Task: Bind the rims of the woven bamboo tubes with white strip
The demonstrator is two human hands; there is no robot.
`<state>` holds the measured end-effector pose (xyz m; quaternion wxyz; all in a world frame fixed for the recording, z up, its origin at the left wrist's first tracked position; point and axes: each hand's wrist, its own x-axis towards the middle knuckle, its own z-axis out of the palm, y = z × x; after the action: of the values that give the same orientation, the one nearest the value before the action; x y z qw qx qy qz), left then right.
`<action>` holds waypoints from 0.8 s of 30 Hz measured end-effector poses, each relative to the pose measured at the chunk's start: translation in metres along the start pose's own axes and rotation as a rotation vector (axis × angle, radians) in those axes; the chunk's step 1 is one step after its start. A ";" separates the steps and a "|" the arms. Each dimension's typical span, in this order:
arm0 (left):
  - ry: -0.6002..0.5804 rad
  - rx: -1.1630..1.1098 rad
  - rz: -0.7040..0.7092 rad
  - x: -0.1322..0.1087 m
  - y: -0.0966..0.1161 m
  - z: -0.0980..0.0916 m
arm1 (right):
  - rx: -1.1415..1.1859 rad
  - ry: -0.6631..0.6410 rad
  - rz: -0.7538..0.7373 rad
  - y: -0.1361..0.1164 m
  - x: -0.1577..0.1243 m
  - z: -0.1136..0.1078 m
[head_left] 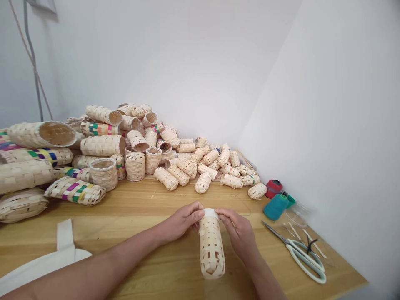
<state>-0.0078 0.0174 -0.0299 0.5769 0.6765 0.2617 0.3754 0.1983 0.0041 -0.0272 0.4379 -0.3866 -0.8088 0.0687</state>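
A small woven basket (211, 250), tall and narrow in pale wood strips, lies between my hands with its closed, rounded end toward me. Around its far rim runs a white band (210, 213), perhaps fabric tape. My left hand (186, 218) pinches the rim on the left side, thumb on top. On the right side my right hand (237, 231) grips the same rim between thumb and fingers. The inside of the basket is hidden from this angle.
Woven baskets (103, 146) of several sizes are heaped along the wall. To the right lie scissors (296, 250), a teal thread spool (275, 207) and a red spool (274, 188). A white fabric strip (65, 237) lies at the left on the wooden table (137, 258).
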 end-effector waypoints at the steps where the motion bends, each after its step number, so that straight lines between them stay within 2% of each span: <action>1: 0.005 -0.011 -0.007 0.000 0.000 -0.001 | -0.004 -0.007 -0.027 0.000 0.000 0.000; 7: 0.096 -0.037 -0.064 -0.001 0.002 0.000 | -0.050 -0.003 -0.212 -0.001 0.002 0.001; 10: 0.142 -0.010 -0.065 -0.002 0.004 0.001 | -0.064 -0.006 -0.250 -0.002 0.002 0.002; 19: 0.089 0.064 -0.030 -0.001 0.004 0.001 | -0.044 0.032 -0.093 -0.004 0.001 0.008; 24: 0.095 0.233 0.025 0.000 0.002 0.001 | 0.047 0.044 0.034 -0.005 0.001 0.011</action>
<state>-0.0076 0.0168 -0.0282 0.4767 0.7236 0.3222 0.3812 0.1865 0.0039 -0.0309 0.4632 -0.3913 -0.7905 0.0867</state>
